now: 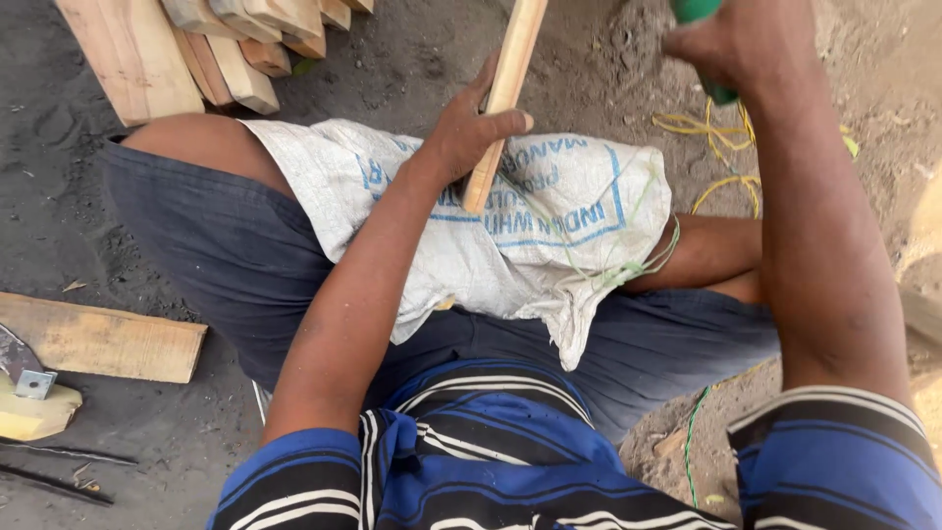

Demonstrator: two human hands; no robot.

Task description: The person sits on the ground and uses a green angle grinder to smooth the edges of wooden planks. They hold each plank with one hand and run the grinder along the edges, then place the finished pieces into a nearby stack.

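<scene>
Gripping a pale narrow wooden strip (pixel 502 93) that stands tilted on a white woven sack with blue print (pixel 549 216) across the lap, the left hand (pixel 469 128) is closed around it. Far right, the right hand (pixel 721 44) is clenched on a green handle (pixel 699 12). Far left lie stacked pale wooden planks (pixel 196 49).

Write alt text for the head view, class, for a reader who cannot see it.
A seated person's left hand grips a wooden stick standing on a white woven sack over their lap, while the right hand holds a green-handled tool. Wood planks lie on dark ground.
</scene>
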